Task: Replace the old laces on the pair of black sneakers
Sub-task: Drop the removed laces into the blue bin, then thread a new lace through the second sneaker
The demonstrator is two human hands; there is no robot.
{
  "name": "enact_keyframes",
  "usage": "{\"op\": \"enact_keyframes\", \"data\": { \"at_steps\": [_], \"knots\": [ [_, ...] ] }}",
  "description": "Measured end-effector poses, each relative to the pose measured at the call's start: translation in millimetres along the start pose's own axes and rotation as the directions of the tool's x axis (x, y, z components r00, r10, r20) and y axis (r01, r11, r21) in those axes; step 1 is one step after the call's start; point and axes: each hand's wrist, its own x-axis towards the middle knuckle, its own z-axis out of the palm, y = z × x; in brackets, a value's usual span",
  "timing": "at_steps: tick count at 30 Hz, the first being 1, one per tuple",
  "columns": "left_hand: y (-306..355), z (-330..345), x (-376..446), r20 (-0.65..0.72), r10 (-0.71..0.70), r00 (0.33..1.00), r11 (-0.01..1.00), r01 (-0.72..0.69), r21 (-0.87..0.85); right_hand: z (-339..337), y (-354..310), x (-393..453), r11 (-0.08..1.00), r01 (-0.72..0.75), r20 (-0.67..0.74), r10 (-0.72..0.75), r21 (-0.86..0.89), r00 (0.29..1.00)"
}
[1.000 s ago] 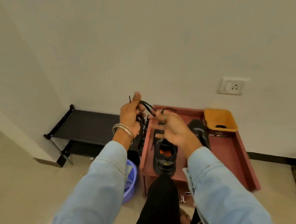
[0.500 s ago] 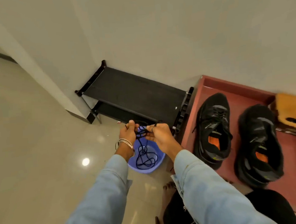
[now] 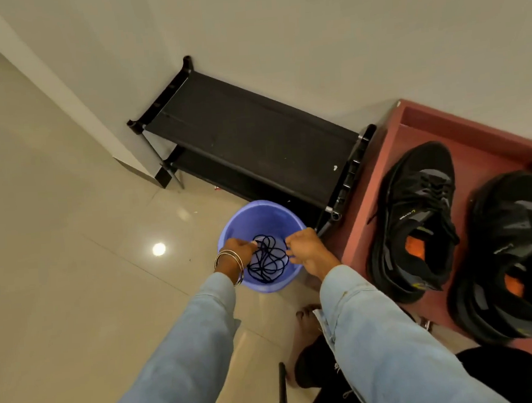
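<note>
black lace (image 3: 267, 261) coiled in blue bucket (image 3: 260, 212), between both hands (image 3: 241, 250)

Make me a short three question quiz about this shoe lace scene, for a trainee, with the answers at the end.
1. True or false: the black laces lie coiled inside the purple bucket.
2. Multiple choice: where do the two black sneakers sit? A) on the black shoe rack B) on the red tray C) on the bare floor
3. Fill in: the wrist by the left hand wears ____.

Key
1. True. Both the left hand and the right hand are over the bucket; whether the left one touches the laces is unclear.
2. B.
3. Bangles.
</note>
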Motion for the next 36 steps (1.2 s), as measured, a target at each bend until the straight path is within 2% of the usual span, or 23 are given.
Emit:
{"op": "enact_keyframes", "data": {
  "at_steps": [2, 6, 9, 13, 16, 20, 23, 26, 29, 32, 34, 36],
  "knots": [
    [1, 1, -5, 0.0, -0.03, 1.0, 0.995, 0.029, -0.097, -1, -7, -12, 0.999, 0.016, 0.047, -0.018, 0.044, 0.999],
    [19, 2, -24, -0.02, -0.007, 1.0, 0.983, 0.003, -0.185, -15, -28, -42, 0.989, 0.091, 0.041, -0.096, 0.114, 0.995],
    [45, 8, -45, -0.047, 0.07, 0.996, 0.971, -0.079, -0.225, -35, -45, -67, 0.968, 0.174, 0.048, -0.186, 0.179, 0.981],
    [95, 24, -82, -0.114, 0.232, 0.966, 0.926, -0.255, -0.279, -84, -62, -111, 0.901, 0.285, 0.011, -0.305, 0.327, 0.952],
    [138, 48, -113, -0.169, 0.354, 0.92, 0.868, -0.39, -0.307, -137, -66, -145, 0.825, 0.38, -0.082, -0.383, 0.418, 0.92],
    [189, 97, -150, -0.108, 0.511, 0.853, 0.798, -0.517, -0.309, -219, -55, -174, 0.752, 0.512, -0.283, -0.428, 0.416, 0.858],
    [218, 145, -172, -0.023, 0.613, 0.79, 0.758, -0.596, -0.265, -281, -35, -178, 0.753, 0.569, -0.45, -0.405, 0.329, 0.796],
    [240, 198, -182, 0.072, 0.69, 0.72, 0.716, -0.665, -0.212, -339, -9, -166, 0.815, 0.547, -0.596, -0.348, 0.19, 0.724],
    [257, 250, -183, 0.163, 0.76, 0.629, 0.643, -0.764, -0.046, -394, 16, -140, 0.892, 0.447, -0.703, -0.356, -0.059, 0.616],
    [269, 297, -182, 0.309, 0.763, 0.568, 0.548, -0.821, 0.158, -441, 33, -113, 0.911, 0.278, -0.741, -0.41, -0.305, 0.532],
    [273, 323, -178, 0.418, 0.75, 0.513, 0.424, -0.857, 0.291, -465, 37, -96, 0.874, 0.131, -0.692, -0.455, -0.469, 0.561],
    [277, 348, -172, 0.51, 0.717, 0.475, 0.241, -0.855, 0.459, -483, 37, -78, 0.824, -0.001, -0.61, -0.419, -0.567, 0.673]
  ]
}}
